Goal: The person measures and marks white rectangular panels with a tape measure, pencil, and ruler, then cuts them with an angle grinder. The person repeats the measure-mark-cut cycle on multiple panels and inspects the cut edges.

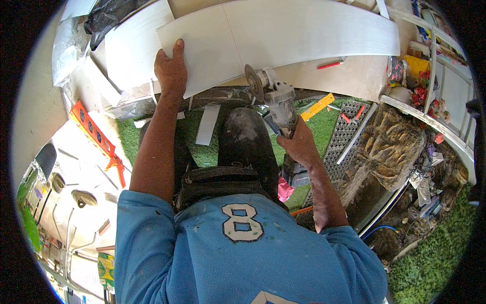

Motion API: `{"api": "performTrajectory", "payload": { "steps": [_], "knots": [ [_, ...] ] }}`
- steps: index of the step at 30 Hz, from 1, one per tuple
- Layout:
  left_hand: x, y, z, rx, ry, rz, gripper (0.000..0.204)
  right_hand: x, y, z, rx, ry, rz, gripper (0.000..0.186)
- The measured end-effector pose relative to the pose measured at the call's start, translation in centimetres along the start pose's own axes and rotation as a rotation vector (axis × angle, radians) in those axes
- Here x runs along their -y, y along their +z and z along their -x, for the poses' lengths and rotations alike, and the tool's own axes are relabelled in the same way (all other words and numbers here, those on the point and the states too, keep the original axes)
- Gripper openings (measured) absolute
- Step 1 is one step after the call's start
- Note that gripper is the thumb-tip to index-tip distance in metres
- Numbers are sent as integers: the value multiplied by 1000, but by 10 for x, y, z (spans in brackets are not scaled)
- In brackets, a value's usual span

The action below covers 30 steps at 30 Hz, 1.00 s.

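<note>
A long white panel [304,35] lies across the work surface in front of me, with a thin reddish line [233,28] drawn across it. My left hand [171,71] is on the panel's left end, thumb on top and the other fingers mostly hidden beneath the edge. In my right hand [299,143] is an angle grinder [281,101], gripped by its rear body. Its cutting disc [254,82] stands close to the panel's near edge, near the lower end of the line; whether it touches I cannot tell.
Another white panel [136,45] lies at the left. A red pen [330,65] is on the surface beyond the grinder. An orange tool [93,129] lies at lower left, a yellow ruler [318,106] at right on green turf. A metal rack [433,66] with clutter stands far right.
</note>
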<state>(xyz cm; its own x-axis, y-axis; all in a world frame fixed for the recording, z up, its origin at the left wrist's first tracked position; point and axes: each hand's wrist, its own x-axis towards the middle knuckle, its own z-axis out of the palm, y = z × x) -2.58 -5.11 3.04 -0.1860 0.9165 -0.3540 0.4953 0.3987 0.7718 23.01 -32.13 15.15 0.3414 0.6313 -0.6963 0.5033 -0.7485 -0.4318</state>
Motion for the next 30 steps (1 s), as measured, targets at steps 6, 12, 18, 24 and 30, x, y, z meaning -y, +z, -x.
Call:
{"api": "performTrajectory", "payload": {
  "steps": [6,12,18,24,30],
  "knots": [
    [3,1,-1,-5,9,2,62,-1,2,0,-7,11,0,66],
    [5,2,-4,-3,6,-16,62,0,0,0,3,-1,-8,65],
    [5,2,-3,-9,6,-23,61,-1,1,1,-10,-8,-30,65],
    [5,2,-3,0,-1,-7,63,-1,2,-1,4,14,-13,65],
    [4,3,-2,-15,-2,-10,64,-4,3,-2,-8,-5,-11,65]
  ]
}}
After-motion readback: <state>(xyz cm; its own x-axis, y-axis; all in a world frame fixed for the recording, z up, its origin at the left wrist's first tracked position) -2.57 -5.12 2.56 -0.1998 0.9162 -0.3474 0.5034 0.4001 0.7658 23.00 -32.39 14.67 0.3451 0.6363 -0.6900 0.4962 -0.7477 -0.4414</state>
